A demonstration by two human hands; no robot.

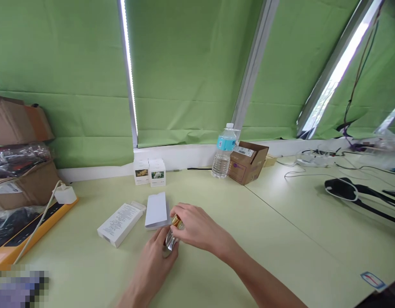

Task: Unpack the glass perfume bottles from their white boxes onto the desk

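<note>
Low over the table, both hands meet at a small clear glass bottle (170, 242) with a shiny gold top (176, 220). My left hand (156, 252) is closed around the bottle's body. The fingers and thumb of my right hand (195, 226) grip the gold top, which they partly hide. Just beyond the hands lies a white folded card or small box (156, 209). To its left is an opened white carton (120, 224) with printed text, its end flap pointing away from me.
Two small stacks of picture boxes (157, 174) stand by the wall. A water bottle (223, 152) and an open cardboard box (247, 162) are at the back. An orange power strip (64, 208) runs along the left; cables and a black strap-like item (341, 189) lie right.
</note>
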